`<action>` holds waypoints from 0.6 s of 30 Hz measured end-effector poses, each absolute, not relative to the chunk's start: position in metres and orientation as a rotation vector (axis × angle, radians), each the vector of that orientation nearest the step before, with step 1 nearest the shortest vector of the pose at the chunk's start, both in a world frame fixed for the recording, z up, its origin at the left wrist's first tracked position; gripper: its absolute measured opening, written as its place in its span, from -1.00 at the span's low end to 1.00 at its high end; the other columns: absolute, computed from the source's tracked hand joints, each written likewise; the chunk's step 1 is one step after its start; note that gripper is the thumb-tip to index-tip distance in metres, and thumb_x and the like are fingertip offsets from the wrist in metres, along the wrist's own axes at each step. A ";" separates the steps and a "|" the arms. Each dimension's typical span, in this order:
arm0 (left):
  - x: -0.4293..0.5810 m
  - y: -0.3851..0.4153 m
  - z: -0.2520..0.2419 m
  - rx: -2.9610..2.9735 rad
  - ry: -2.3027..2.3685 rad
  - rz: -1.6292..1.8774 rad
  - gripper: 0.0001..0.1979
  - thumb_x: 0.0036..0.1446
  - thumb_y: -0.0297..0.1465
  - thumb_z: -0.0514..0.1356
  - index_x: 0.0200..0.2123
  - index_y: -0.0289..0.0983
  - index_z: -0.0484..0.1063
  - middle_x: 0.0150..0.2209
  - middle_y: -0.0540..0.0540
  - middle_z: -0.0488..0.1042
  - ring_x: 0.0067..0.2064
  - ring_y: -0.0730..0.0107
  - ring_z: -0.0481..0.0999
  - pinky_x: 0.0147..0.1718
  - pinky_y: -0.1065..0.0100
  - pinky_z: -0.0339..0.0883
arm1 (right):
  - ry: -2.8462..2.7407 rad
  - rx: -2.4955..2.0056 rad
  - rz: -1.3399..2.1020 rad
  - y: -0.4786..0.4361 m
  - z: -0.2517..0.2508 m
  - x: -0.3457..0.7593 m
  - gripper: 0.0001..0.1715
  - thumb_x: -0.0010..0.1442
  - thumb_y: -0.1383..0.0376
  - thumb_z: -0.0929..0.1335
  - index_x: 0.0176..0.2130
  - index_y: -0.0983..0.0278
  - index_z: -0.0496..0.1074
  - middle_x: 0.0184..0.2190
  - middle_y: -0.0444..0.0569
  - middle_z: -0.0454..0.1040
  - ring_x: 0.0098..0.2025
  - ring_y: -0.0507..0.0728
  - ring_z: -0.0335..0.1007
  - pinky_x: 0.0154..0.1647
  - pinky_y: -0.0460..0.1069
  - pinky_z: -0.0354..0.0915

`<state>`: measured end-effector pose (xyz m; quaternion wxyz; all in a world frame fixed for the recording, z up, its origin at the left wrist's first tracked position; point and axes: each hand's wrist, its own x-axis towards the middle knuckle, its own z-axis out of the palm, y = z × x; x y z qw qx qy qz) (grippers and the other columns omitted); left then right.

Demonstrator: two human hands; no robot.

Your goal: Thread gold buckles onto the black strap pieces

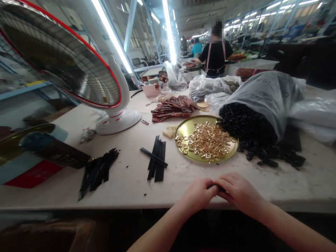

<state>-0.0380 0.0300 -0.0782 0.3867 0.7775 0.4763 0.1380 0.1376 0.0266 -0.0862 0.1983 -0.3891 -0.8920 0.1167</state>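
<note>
Near the table's front edge my left hand (201,196) and my right hand (238,189) meet, their fingers closed on a small black strip (219,188). Most of that strip is hidden by my fingers. Just beyond them lies a round gold tray (185,125) heaped with gold metal buckles (212,141). To the left, several flat black strips (159,159) rest on the table, one crossing the others. A bundle of black strips (98,173) lies farther left, by a dark cylinder (56,148). Black pieces (244,122) spill from a plastic bag (270,94) on the right.
A white fan (118,120) with a red rim stands at the left, behind a metal tin (36,171). Folded reddish-brown pieces (173,107) and plastic bags (207,85) lie farther back on the pale table (126,189). A person in an apron (216,57) stands beyond.
</note>
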 end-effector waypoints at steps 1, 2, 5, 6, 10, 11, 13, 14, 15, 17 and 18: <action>-0.037 0.034 -0.081 2.012 1.245 0.338 -0.71 0.13 -0.30 -0.02 -0.31 -0.23 0.48 -0.37 -0.02 0.54 -0.34 0.37 0.48 -0.39 0.44 0.30 | -2.517 -1.086 0.281 0.032 -0.092 0.137 -0.73 0.14 0.22 0.29 -0.16 0.28 0.41 -0.29 0.06 0.47 -0.25 0.20 0.35 -0.22 0.08 0.26; -0.037 0.037 -0.083 2.034 1.280 0.331 -0.71 0.12 -0.29 -0.01 -0.32 -0.23 0.49 -0.38 -0.03 0.54 -0.35 0.35 0.48 -0.39 0.43 0.30 | -2.529 -1.090 0.242 0.037 -0.099 0.138 -0.73 0.15 0.22 0.29 -0.17 0.28 0.41 -0.29 0.06 0.47 -0.25 0.20 0.36 -0.23 0.08 0.26; -0.048 0.050 -0.082 2.092 1.411 0.335 -0.70 0.12 -0.25 0.00 -0.24 -0.21 0.48 -0.30 -0.07 0.52 -0.28 0.30 0.47 -0.31 0.38 0.31 | -2.512 -1.154 0.139 0.050 -0.121 0.143 -0.73 0.15 0.23 0.28 -0.16 0.28 0.41 -0.23 0.07 0.47 -0.21 0.23 0.36 -0.20 0.11 0.26; -0.058 0.056 -0.079 2.112 1.465 0.339 -0.70 0.13 -0.25 0.00 -0.20 -0.19 0.46 -0.24 -0.08 0.51 -0.24 0.30 0.46 -0.25 0.38 0.30 | -2.488 -1.181 0.112 0.053 -0.129 0.145 -0.71 0.15 0.22 0.28 -0.13 0.27 0.40 -0.20 0.08 0.47 -0.19 0.24 0.35 -0.18 0.12 0.25; -0.122 0.084 -0.062 2.135 1.745 0.314 -0.66 0.19 -0.40 -0.11 -0.11 -0.18 0.39 -0.10 -0.06 0.43 -0.10 0.37 0.40 -0.07 0.38 0.20 | -2.353 -1.272 0.100 0.058 -0.149 0.153 -0.51 0.13 0.12 0.28 0.01 0.29 0.30 -0.10 0.12 0.44 -0.10 0.26 0.33 -0.09 0.14 0.23; -0.140 0.092 -0.058 2.129 1.809 0.281 -0.65 0.18 -0.46 -0.13 -0.13 -0.18 0.40 -0.11 -0.06 0.44 -0.10 0.38 0.39 -0.09 0.39 0.21 | -2.327 -1.292 0.121 0.058 -0.150 0.153 -0.47 0.11 0.10 0.29 0.03 0.29 0.28 -0.10 0.12 0.43 -0.09 0.26 0.33 -0.08 0.15 0.23; -0.172 0.106 -0.052 2.128 1.905 0.202 -0.67 0.14 -0.49 -0.10 -0.17 -0.19 0.41 -0.14 -0.06 0.45 -0.12 0.35 0.39 -0.13 0.37 0.23 | -2.298 -1.318 0.178 0.058 -0.148 0.153 -0.47 0.10 0.09 0.30 0.02 0.28 0.28 -0.10 0.11 0.43 -0.09 0.26 0.33 -0.07 0.15 0.23; -0.185 0.112 -0.051 2.137 1.935 0.163 -0.70 0.12 -0.50 -0.07 -0.21 -0.20 0.42 -0.17 -0.06 0.45 -0.12 0.33 0.39 -0.15 0.36 0.23 | -2.286 -1.321 0.208 0.057 -0.146 0.151 -0.49 0.11 0.10 0.30 0.01 0.27 0.30 -0.10 0.10 0.43 -0.09 0.26 0.33 -0.07 0.15 0.23; -0.195 0.116 -0.050 2.151 1.958 0.126 -0.72 0.09 -0.51 -0.05 -0.25 -0.20 0.42 -0.19 -0.07 0.46 -0.13 0.32 0.39 -0.16 0.35 0.23 | -2.269 -1.319 0.238 0.056 -0.143 0.150 -0.53 0.11 0.12 0.29 -0.01 0.26 0.31 -0.11 0.09 0.43 -0.09 0.25 0.33 -0.07 0.14 0.24; -0.210 0.120 -0.051 2.205 1.967 0.066 -0.79 0.03 -0.52 0.01 -0.33 -0.21 0.41 -0.21 -0.08 0.46 -0.14 0.29 0.39 -0.16 0.33 0.22 | -2.202 -1.311 0.291 0.056 -0.137 0.150 -0.61 0.13 0.16 0.28 -0.05 0.25 0.33 -0.14 0.07 0.44 -0.10 0.22 0.33 -0.08 0.12 0.25; -0.216 0.121 -0.051 2.239 1.963 0.043 -0.83 0.00 -0.51 0.03 -0.38 -0.21 0.39 -0.23 -0.09 0.45 -0.15 0.27 0.39 -0.15 0.31 0.20 | -2.147 -1.316 0.315 0.056 -0.135 0.151 -0.65 0.14 0.19 0.27 -0.07 0.24 0.33 -0.15 0.06 0.44 -0.11 0.20 0.34 -0.09 0.10 0.27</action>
